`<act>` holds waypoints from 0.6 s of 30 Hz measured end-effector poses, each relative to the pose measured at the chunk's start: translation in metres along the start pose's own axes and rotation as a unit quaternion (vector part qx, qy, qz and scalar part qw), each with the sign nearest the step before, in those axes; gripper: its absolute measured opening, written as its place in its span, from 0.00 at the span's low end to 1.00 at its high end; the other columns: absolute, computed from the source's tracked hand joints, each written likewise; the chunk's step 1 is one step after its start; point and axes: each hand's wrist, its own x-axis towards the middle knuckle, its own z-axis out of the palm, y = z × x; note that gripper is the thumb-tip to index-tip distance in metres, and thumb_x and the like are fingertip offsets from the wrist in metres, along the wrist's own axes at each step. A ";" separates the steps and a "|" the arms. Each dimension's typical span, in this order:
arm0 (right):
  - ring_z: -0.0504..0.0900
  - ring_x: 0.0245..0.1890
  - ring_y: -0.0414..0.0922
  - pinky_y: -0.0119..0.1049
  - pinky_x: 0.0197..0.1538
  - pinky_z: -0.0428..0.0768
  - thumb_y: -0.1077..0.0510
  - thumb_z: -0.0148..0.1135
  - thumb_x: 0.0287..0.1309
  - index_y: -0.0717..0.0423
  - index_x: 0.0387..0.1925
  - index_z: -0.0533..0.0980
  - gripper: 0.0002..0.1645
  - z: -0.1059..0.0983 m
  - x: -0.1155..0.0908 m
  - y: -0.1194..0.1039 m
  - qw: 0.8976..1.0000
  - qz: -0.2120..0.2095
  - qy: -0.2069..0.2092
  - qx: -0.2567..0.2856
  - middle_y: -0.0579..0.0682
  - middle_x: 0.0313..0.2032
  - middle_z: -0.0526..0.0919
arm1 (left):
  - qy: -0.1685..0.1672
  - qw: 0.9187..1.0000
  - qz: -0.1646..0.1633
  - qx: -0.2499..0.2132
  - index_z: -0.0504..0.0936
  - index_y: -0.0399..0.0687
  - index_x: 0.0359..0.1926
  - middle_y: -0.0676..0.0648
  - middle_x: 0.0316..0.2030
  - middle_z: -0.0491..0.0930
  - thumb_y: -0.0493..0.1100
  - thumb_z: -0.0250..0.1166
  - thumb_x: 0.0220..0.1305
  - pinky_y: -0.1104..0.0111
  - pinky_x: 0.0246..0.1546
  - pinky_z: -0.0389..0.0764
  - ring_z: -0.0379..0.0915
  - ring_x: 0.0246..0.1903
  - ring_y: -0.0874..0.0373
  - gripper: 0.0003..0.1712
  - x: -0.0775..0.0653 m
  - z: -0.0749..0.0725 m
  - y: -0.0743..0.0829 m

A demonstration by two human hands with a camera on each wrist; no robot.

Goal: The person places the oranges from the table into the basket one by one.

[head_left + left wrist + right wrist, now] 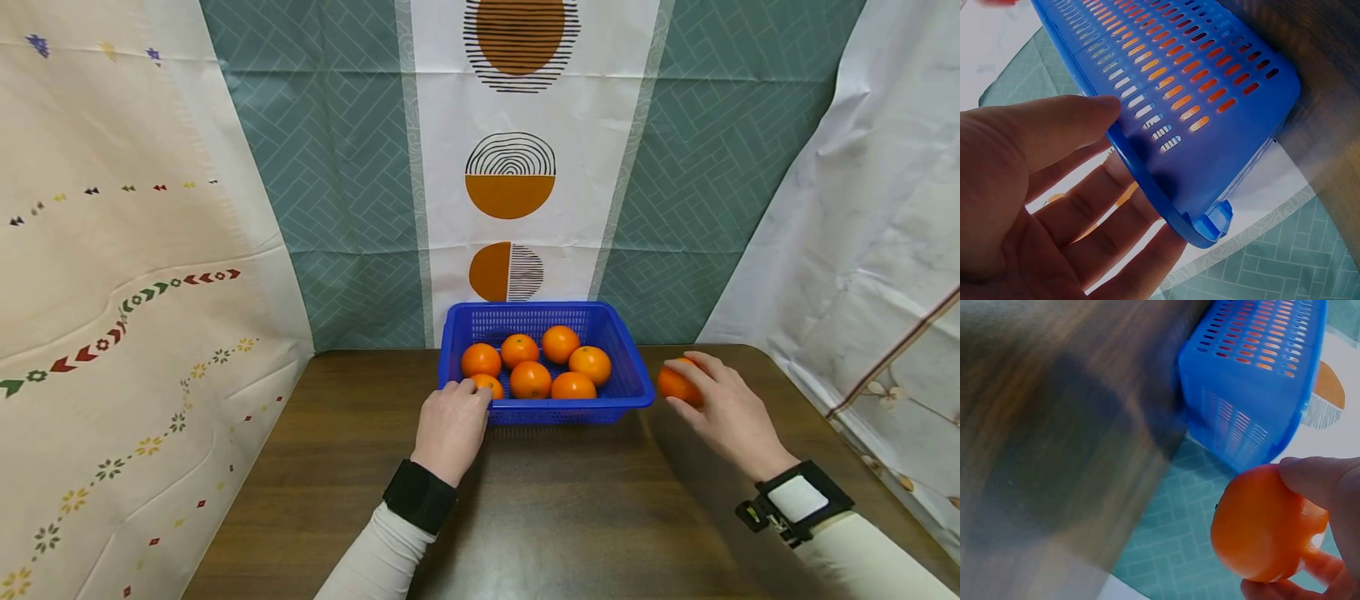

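A blue plastic basket [510,409] with slotted walls stands at the back of the table and holds several oranges [531,380]. At its front left corner my left hand [452,423] grips the rim, the thumb outside and the fingers over the edge, as the left wrist view shows along the basket wall [1210,137]. My right hand [731,408] holds a single orange [1263,525] between thumb and fingers, just right of the basket. In the right wrist view that orange appears close to the basket's end wall [1229,419].
The brown wooden table [570,500] reaches back to a patterned green and white cloth [352,208]. A cream cloth [150,333] with small motifs hangs on the left, and a white cloth [862,233] borders the right edge.
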 end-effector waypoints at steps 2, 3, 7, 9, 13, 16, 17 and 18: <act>0.77 0.59 0.72 0.74 0.48 0.83 0.58 0.85 0.59 0.53 0.68 0.80 0.36 -0.002 0.002 -0.001 1.000 -0.002 0.006 0.001 0.67 0.69 0.75 | 0.000 1.000 0.000 -0.001 0.92 0.48 0.38 0.46 0.34 0.88 0.41 0.83 0.65 0.60 0.26 0.82 0.80 0.28 0.49 0.06 0.000 0.000 0.000; 0.77 0.59 0.72 0.74 0.48 0.83 0.58 0.85 0.59 0.53 0.68 0.80 0.36 -0.004 0.003 -0.002 1.000 -0.004 0.008 0.001 0.67 0.69 0.75 | -0.001 1.000 -0.001 -0.001 0.92 0.48 0.38 0.46 0.34 0.88 0.41 0.83 0.65 0.60 0.26 0.82 0.80 0.28 0.49 0.06 0.000 0.000 0.000; 0.77 0.60 0.72 0.74 0.49 0.83 0.58 0.85 0.60 0.52 0.68 0.80 0.36 -0.007 0.007 -0.004 1.000 -0.009 0.010 0.004 0.66 0.70 0.75 | -0.003 1.000 -0.001 -0.002 0.92 0.48 0.39 0.45 0.34 0.88 0.41 0.83 0.65 0.60 0.27 0.83 0.80 0.28 0.49 0.07 0.000 -0.001 0.000; 0.77 0.60 0.72 0.74 0.49 0.83 0.57 0.85 0.60 0.52 0.68 0.80 0.36 -0.008 0.009 -0.005 1.000 -0.012 0.009 0.004 0.66 0.69 0.75 | -0.003 1.000 -0.001 -0.001 0.92 0.48 0.38 0.45 0.34 0.88 0.41 0.83 0.65 0.60 0.26 0.83 0.80 0.28 0.49 0.07 -0.001 -0.001 0.000; 0.76 0.60 0.72 0.74 0.50 0.82 0.57 0.85 0.60 0.52 0.69 0.80 0.37 -0.009 0.012 -0.008 1.000 -0.019 0.011 0.006 0.65 0.70 0.74 | -0.001 1.000 0.001 0.001 0.91 0.48 0.38 0.46 0.33 0.87 0.41 0.82 0.66 0.61 0.25 0.82 0.80 0.28 0.49 0.06 -0.001 0.000 0.000; 0.76 0.60 0.71 0.73 0.50 0.82 0.58 0.85 0.59 0.53 0.68 0.80 0.36 -0.009 0.015 -0.011 1.000 -0.024 0.015 0.009 0.65 0.70 0.75 | 0.001 1.000 0.001 0.001 0.91 0.48 0.37 0.46 0.33 0.87 0.41 0.82 0.66 0.61 0.25 0.81 0.80 0.27 0.49 0.06 0.000 0.000 0.000; 0.76 0.61 0.71 0.73 0.51 0.82 0.58 0.85 0.59 0.53 0.68 0.81 0.36 -0.009 0.016 -0.013 0.999 -0.027 0.016 0.010 0.65 0.69 0.75 | 0.001 1.000 0.001 0.001 0.92 0.48 0.37 0.46 0.33 0.87 0.41 0.82 0.65 0.61 0.25 0.81 0.80 0.27 0.49 0.07 0.000 0.001 0.000; 0.76 0.61 0.71 0.72 0.52 0.82 0.59 0.85 0.59 0.53 0.67 0.81 0.36 -0.009 0.018 -0.014 0.999 -0.029 0.016 0.011 0.65 0.69 0.75 | 0.001 1.000 0.000 0.001 0.92 0.48 0.38 0.46 0.33 0.87 0.42 0.83 0.65 0.61 0.25 0.81 0.80 0.28 0.49 0.07 0.000 0.001 0.000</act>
